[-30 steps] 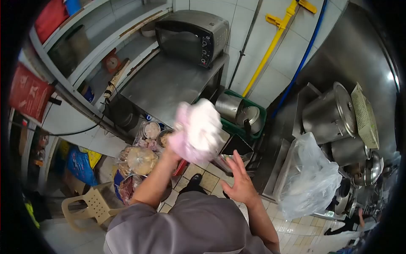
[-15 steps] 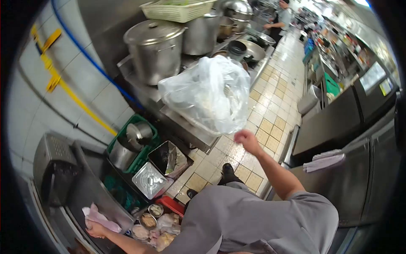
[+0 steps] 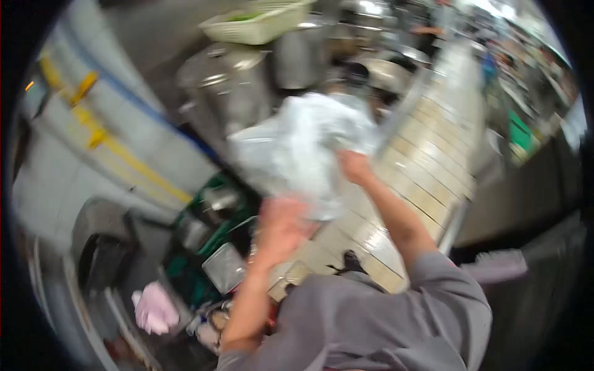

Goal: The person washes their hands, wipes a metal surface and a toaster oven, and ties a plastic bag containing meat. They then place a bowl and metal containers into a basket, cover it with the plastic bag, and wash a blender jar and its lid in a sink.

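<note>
A large clear plastic bag (image 3: 291, 145) sits bunched over a container on the metal counter, its contents blurred. My right hand (image 3: 354, 167) is at the bag's right side, fingers curled in against the plastic. Just below the bag's near edge is my left hand (image 3: 284, 226), so smeared by motion that its fingers cannot be made out. The pink cloth (image 3: 156, 308) lies crumpled on the steel surface at lower left, with no hand on it.
Big steel pots (image 3: 226, 86) and a cream plastic basket (image 3: 257, 23) stand behind the bag. A green crate (image 3: 213, 185) with metal pots is at left. Tiled floor (image 3: 421, 179) runs along the right. Another cloth (image 3: 495, 266) hangs on the dark cabinet.
My left hand has let go of the pink cloth and swung up and right toward the bag. My right hand has moved up to the bag's side. The view has shifted and blurred.
</note>
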Demonstrator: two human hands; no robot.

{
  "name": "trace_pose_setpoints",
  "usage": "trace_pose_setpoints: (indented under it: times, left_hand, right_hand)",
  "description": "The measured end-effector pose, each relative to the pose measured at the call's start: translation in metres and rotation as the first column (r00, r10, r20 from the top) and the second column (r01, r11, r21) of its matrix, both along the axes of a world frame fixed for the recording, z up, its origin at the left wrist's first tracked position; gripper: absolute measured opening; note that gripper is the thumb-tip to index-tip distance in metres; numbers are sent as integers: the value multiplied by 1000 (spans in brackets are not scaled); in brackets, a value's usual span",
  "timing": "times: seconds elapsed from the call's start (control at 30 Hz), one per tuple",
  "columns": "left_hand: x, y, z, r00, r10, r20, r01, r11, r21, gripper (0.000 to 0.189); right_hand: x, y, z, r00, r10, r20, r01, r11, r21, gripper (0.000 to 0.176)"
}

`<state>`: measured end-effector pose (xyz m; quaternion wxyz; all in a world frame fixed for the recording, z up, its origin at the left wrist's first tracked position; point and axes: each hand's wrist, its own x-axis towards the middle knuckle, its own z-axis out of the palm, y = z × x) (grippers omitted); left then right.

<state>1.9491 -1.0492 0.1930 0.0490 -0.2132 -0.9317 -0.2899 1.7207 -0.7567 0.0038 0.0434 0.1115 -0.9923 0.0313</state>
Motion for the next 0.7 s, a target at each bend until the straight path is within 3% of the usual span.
trace_pose_setpoints:
  times: [0.03,0.07,0.1,0.17,0.2,0.23,0.27,0.3,0.33,0.4,0.43,0.47,0.5,0.57,0.6,0.63,0.67,0.7]
  left_hand:
    - [-19,41,-28,978,-157,-137,151,987,-55,50]
    - [-31,59,-52,991,-83,-106,70,990,-120,52]
    - [-47,77,-78,997,-9,-77,-5,982,-191,54]
    - [-59,108,-84,961,207,181,-171,965,-198,55]
    - [-62,108,-68,911,268,314,-224,960,-168,55]
    - [-59,110,-97,915,368,168,-314,908,-276,51]
    - [-52,100,-114,909,409,80,-379,890,-253,45]
    - [-51,95,-107,839,500,216,-353,802,-482,39]
    - [-44,86,-117,785,584,207,-459,773,-437,34]
    - [-32,72,-129,616,744,260,-615,660,-430,35]
    - [-17,52,-154,631,738,239,-612,663,-430,33]
    - [-5,37,-187,640,737,217,-614,661,-431,34]
    - [2,37,-202,605,735,306,-705,673,-225,35]
    - [10,33,-223,564,676,475,-816,546,192,39]
    - [12,23,-238,491,544,680,-863,413,292,45]
    - [12,19,-252,450,531,718,-891,325,318,47]
    - [8,16,-264,414,509,755,-910,237,339,49]
    - [0,9,-276,387,480,787,-921,154,358,52]
  right_hand:
    - [-13,25,-40,948,113,-297,-157,979,-128,36]
    - [-34,50,-64,957,260,-126,-265,964,-25,43]
    - [-27,11,-47,984,151,-99,-164,977,-140,47]
    - [9,60,-5,949,-316,17,309,917,-251,56]
    - [-5,94,-63,948,-317,23,298,863,-408,54]
    - [-16,120,-140,946,-323,26,282,780,-559,53]
    - [-11,142,-162,943,-106,317,275,784,-557,54]
    - [-10,155,-188,817,144,558,258,775,-577,55]
    - [-27,178,-297,648,394,652,-202,914,-352,55]
    - [28,118,-212,922,320,218,-95,734,-672,42]
    - [43,98,-193,983,170,-63,-149,557,-817,38]
    - [53,85,-157,979,198,50,-67,541,-838,38]
    - [62,74,-128,958,234,164,15,532,-847,38]
    - [68,34,-157,936,341,90,-96,491,-866,41]
    - [68,20,-140,854,378,357,268,267,-926,43]
    - [69,10,-106,681,475,557,611,50,-790,44]
    - [68,1,-84,455,610,649,863,-121,-491,45]
    - [63,-11,-85,467,559,686,862,-113,-494,48]
